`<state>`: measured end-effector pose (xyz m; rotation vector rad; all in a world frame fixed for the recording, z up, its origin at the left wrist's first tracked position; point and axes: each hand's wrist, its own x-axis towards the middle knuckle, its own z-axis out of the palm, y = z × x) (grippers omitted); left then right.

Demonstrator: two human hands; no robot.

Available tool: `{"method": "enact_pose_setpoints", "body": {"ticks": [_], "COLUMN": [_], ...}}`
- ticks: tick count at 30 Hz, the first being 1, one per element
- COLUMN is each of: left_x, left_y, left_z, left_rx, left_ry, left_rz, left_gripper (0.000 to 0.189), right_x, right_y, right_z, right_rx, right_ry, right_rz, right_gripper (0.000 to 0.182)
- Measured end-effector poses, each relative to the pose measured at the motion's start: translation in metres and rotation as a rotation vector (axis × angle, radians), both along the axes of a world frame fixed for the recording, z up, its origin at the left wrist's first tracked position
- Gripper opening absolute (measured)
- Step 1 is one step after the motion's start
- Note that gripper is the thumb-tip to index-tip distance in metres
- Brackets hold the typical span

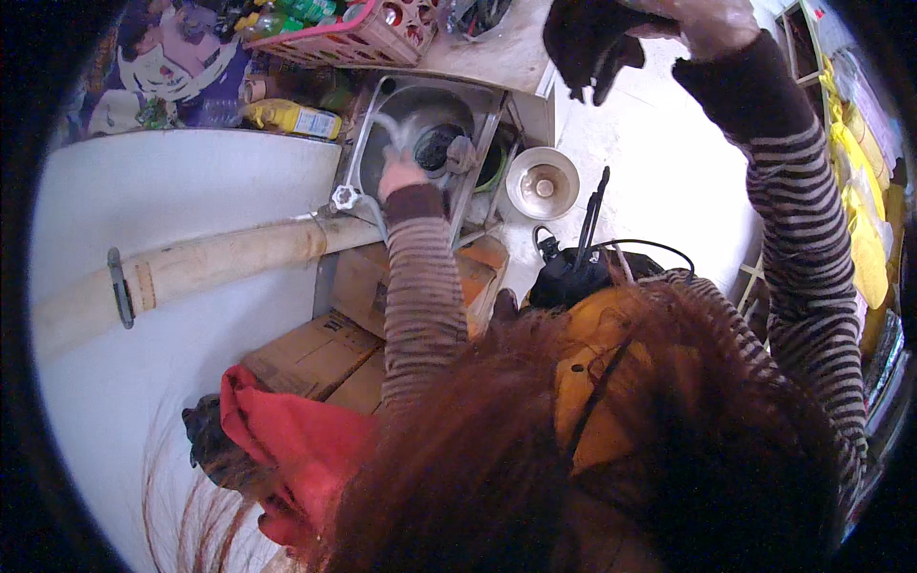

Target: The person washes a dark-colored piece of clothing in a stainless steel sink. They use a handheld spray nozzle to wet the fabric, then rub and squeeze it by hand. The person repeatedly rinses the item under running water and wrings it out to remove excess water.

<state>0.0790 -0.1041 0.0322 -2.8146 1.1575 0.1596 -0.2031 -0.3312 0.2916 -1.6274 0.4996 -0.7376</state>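
Note:
My left hand point(401, 174) is over the stainless steel sink point(360, 150), beside a pale, blurred streak that could be water or a hose; its finger grip is unclear. A dark round thing point(434, 149) and a small greyish crumpled thing point(461, 155) are in the sink, just right of that hand. A tap with a white handle point(345, 197) stands at the sink's near left corner. At the top right, my raised right hand point(706, 29) holds a dark, limp thing point(591, 46), probably cloth, hanging in folds over the bright floor.
A metal basin point(542, 183) stands on the floor right of the sink. Behind the sink is a pink plastic basket point(344, 39) with bottles; a yellow bottle point(292, 119) lies to its left. A thick pipe point(215, 261) runs along the left wall, above cardboard boxes point(315, 351). Hair covers the lower view.

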Motion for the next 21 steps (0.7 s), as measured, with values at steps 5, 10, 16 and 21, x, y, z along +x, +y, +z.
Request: {"method": "enact_pose_setpoints", "body": {"ticks": [5,10,16,21], "left_x": [0.014,-0.033,-0.053,-0.052], "left_y": [-0.049,-0.016,0.030,0.036], "left_z": [-0.070,-0.051,-0.083,-0.032], "left_rx": [-0.026,-0.166,-0.343,-1.161], "left_ry": [0.440,0.481,0.416,0.407], "left_rz": [0.113,0.155,0.176,0.193], "left_gripper": [0.060,0.070,0.054,0.054], "right_x": [0.066,0.116,0.148,0.181], "right_y": [0.043,0.062,0.069,0.050], "right_z": [0.012,-0.007,-0.017,-0.060], "right_rx": [0.070,0.087,-0.094,-1.490], "right_ry": [-0.024,0.085,0.229,0.202], "right_rz": [0.119,0.142,0.302,0.329], "right_gripper": [0.024,0.022,0.022,0.034]}}
